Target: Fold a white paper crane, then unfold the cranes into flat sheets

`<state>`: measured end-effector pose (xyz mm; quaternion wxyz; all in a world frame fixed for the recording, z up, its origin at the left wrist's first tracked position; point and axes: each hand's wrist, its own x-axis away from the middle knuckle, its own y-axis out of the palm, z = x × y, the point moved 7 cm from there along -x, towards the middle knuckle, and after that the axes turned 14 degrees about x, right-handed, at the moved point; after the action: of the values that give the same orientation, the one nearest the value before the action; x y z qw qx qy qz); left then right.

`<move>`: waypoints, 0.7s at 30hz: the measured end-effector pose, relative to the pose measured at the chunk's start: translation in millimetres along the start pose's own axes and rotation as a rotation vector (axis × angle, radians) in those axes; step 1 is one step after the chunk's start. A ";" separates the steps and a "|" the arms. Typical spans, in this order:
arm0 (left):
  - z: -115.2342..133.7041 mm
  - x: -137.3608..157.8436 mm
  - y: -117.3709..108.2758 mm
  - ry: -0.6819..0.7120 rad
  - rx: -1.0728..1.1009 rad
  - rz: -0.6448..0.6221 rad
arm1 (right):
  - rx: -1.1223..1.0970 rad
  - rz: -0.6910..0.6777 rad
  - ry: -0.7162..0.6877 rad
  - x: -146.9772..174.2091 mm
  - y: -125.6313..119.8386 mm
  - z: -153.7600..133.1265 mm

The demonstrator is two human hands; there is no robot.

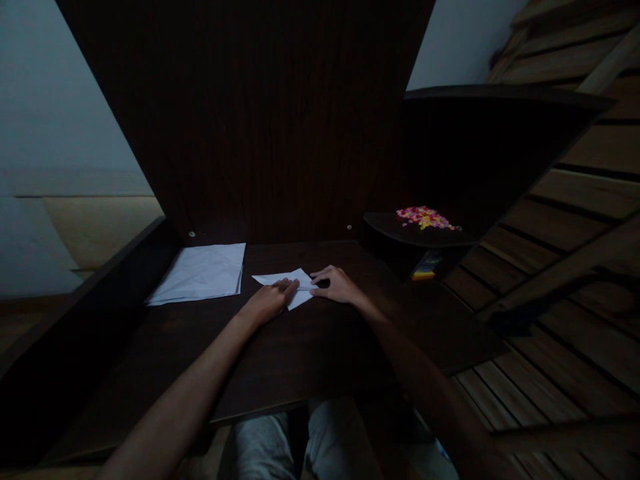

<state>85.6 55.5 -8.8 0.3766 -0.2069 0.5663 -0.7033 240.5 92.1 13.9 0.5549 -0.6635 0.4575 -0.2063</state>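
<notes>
A small folded sheet of white paper [301, 274] lies on the dark desk in front of me, with pointed corners at its left, top and bottom. My left hand [273, 299] rests on its left part, fingers laid flat and pressing it down. At the right end of the paper is my right hand [336, 285]. Its thumb and forefinger are bent and apart, with a dark gap between them, and both tips touch the paper's edge. The fingers of the left hand hide part of the folds.
A stack of white sheets [200, 272] lies at the desk's left. On a low corner shelf [380, 225] to the right sits a heap of small colourful pieces [425, 217]. A yellow-edged item [424, 274] is below it. A dark panel [260, 120] rises behind the desk.
</notes>
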 end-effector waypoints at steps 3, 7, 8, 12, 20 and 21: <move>-1.4 0.4 -1.0 0.012 0.033 0.024 | -0.010 0.014 0.008 -0.5 3.1 -1.1; -1.4 0.1 -0.8 0.045 0.061 0.044 | -0.019 0.074 0.058 -1.7 3.9 0.5; -1.1 0.2 -1.8 0.055 0.066 0.061 | -0.022 0.091 0.080 -2.2 3.6 2.2; 3.3 1.5 -11.4 0.137 0.077 0.173 | -0.132 0.117 0.157 -5.9 5.2 11.0; 8.5 4.9 -24.7 0.235 0.058 0.298 | -0.804 0.021 0.401 -6.0 28.4 20.8; 7.7 5.2 -25.0 0.234 0.053 0.307 | -0.868 0.018 0.416 -5.6 30.7 19.3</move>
<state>80.5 48.5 16.4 0.4164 -0.0248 0.6123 -0.6716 241.3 108.4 -19.0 0.1250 -0.7745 0.6084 -0.1198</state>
